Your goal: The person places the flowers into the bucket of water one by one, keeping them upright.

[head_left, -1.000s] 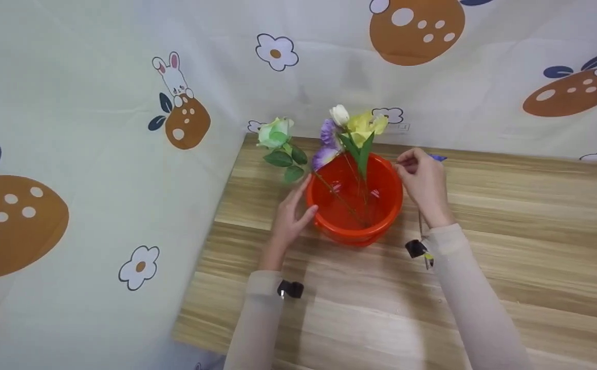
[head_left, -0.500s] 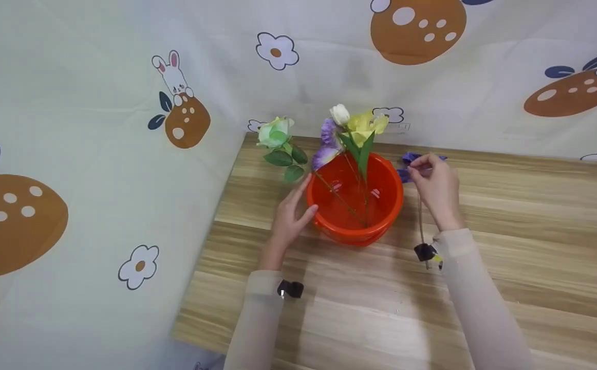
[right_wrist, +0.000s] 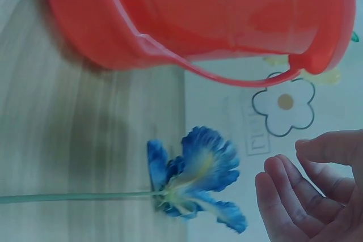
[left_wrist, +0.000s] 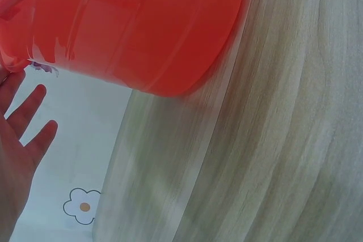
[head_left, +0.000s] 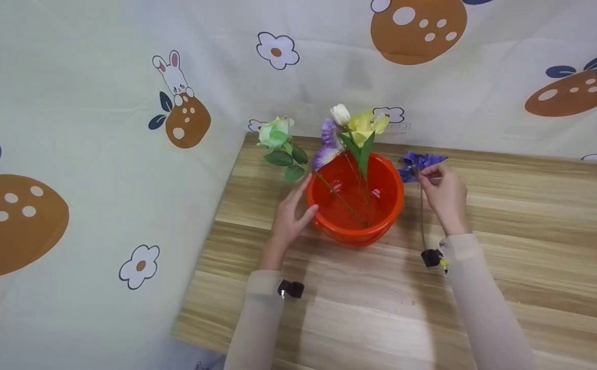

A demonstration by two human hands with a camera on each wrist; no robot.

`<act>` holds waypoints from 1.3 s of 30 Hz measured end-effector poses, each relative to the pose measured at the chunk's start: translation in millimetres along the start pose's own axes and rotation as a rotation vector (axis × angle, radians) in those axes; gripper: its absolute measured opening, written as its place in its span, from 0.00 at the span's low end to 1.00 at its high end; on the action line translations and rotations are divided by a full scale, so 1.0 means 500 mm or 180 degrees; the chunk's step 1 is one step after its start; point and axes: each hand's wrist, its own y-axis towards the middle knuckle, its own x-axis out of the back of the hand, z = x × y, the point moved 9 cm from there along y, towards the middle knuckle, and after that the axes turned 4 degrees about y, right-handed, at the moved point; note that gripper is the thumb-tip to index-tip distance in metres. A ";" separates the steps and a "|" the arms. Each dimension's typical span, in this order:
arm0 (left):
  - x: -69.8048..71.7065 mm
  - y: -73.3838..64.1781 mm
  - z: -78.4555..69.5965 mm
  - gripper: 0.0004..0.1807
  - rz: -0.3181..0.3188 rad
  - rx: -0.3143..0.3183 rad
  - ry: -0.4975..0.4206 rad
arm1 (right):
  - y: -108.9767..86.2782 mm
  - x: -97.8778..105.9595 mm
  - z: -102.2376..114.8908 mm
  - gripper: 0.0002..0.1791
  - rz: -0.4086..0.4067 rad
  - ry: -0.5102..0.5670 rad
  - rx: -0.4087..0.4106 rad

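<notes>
A red plastic bucket (head_left: 352, 237) stands on the wooden table (head_left: 535, 231) and holds white, yellow and purple artificial flowers (head_left: 352, 131). A pale green rose (head_left: 275, 132) with leaves sticks out by its left rim. My left hand (head_left: 301, 198) rests flat against the bucket's left side, fingers straight; the left wrist view shows these fingers (left_wrist: 25, 114) beside the bucket wall (left_wrist: 142, 32). A blue-purple flower (head_left: 419, 161) lies on the table right of the bucket, its stem (head_left: 422, 208) pointing towards me. My right hand (head_left: 429, 174) hovers just by the bloom (right_wrist: 195, 174), fingers (right_wrist: 283, 196) relaxed and off it.
A printed cloth backdrop (head_left: 98, 154) hangs behind and to the left of the table. The table's left edge (head_left: 203, 257) runs close to my left arm. Bare wood stretches to the right and in front of the bucket.
My right hand has drawn back to the right from the bucket's rim, and the blue-purple flower now shows lying on the table beside it. The left hand and bucket have stayed put.
</notes>
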 end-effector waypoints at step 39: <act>0.000 -0.001 0.003 0.36 0.0065 0.0049 0.0102 | -0.024 -0.042 -0.153 0.09 0.0077 -0.0205 -0.0327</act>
